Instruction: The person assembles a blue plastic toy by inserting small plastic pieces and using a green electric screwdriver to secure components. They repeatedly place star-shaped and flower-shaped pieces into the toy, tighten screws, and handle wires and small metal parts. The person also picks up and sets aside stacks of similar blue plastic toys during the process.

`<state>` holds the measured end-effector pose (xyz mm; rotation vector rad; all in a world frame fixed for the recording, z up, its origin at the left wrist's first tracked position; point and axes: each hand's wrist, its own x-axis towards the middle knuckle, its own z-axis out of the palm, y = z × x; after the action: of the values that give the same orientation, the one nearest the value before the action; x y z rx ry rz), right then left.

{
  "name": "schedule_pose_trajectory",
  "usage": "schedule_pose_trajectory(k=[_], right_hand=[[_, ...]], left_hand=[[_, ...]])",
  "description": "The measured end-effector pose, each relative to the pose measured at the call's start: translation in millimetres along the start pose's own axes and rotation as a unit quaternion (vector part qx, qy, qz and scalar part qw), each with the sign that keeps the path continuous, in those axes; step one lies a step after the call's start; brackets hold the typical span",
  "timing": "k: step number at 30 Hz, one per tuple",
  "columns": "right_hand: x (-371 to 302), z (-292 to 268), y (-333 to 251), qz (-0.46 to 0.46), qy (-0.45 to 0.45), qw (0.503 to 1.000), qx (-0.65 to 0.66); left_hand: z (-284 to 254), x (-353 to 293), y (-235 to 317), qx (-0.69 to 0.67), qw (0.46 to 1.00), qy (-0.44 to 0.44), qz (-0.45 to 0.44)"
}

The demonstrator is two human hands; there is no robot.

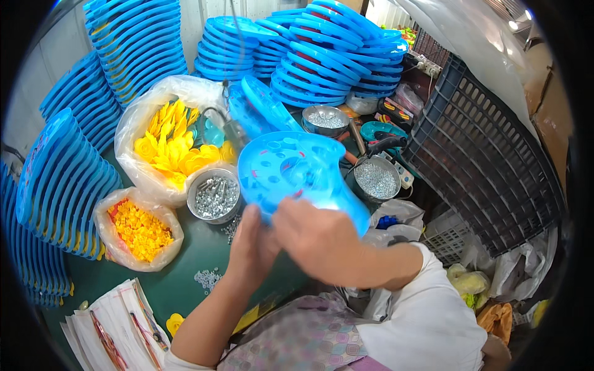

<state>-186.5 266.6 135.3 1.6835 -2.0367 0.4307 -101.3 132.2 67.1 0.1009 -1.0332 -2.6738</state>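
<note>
A blue plastic panel (272, 167) with round holes and small red marks is tilted up in front of me, its right part smeared by motion and glare. My left hand (250, 241) grips its near edge from the left. Close beside it, my right hand (315, 232) is curled closed against the same edge, its fingertips turned away from view. Whatever lies between those right fingers is hidden. Just left of the panel stands a metal bowl (215, 196) of screws or similar small metal parts. Loose metal bits (231, 229) are scattered by it.
Stacks of blue panels (52, 179) line the left and back. Bags hold yellow flower-shaped parts (170, 145) and small yellow pieces (141, 232). Pans of metal parts (376, 179) stand right, before a black crate (482, 148). Small washers (208, 279) and wired papers (117, 328) lie nearer.
</note>
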Motion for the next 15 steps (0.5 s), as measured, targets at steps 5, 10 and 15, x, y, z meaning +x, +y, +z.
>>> schedule_pose_trajectory(k=[5, 10, 15], right_hand=[[-25.0, 13.2, -6.3, -0.067, -0.044, 0.932, 0.353], [-2.7, 37.6, 45.2, 0.108, 0.139, 0.979, 0.103], [5.8, 112.6, 24.9, 0.177, -0.101, 0.714, 0.67]], left_hand=[[-29.8, -33.9, 12.7, 0.076, 0.992, 0.097, -0.007], [-98.5, -145.3, 74.2, 0.107, 0.962, 0.251, -0.011], [-118.0, -215.1, 91.6, 0.041, 0.919, 0.375, 0.115]])
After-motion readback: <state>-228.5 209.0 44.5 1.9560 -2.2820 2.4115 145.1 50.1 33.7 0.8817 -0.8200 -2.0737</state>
